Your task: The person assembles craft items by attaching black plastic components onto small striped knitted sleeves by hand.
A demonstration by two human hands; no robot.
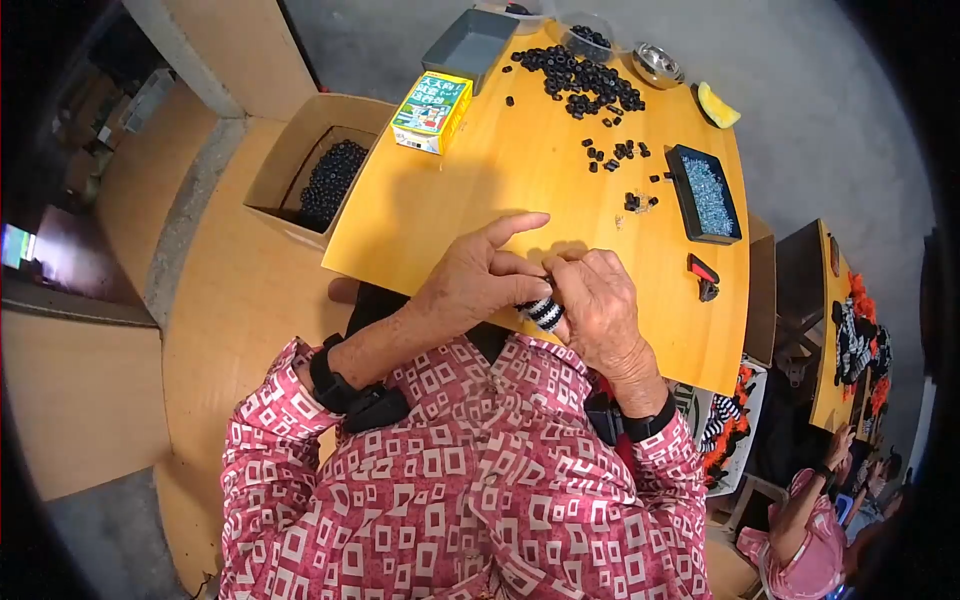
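A small black-and-white striped knitted piece (543, 314) is held between my two hands at the near edge of the table. My right hand (603, 308) is closed around its right side, with the fingers curled over it. From the left, my left hand (468, 277) pinches at the top of the piece with thumb and a finger, while the index finger stretches away. Something small and dark shows at the pinch, largely hidden by the fingertips. Much of the knitted piece is covered by the right hand.
Small black cylindrical parts (580, 80) lie heaped on the yellow table (520, 190). A black tray (712, 232) of tiny clear-blue pieces and a red-and-black tool (703, 277) are at right. A carton (432, 112), grey tray (462, 45), metal bowl (658, 64) and melon-like slice (717, 105) stand farther back.
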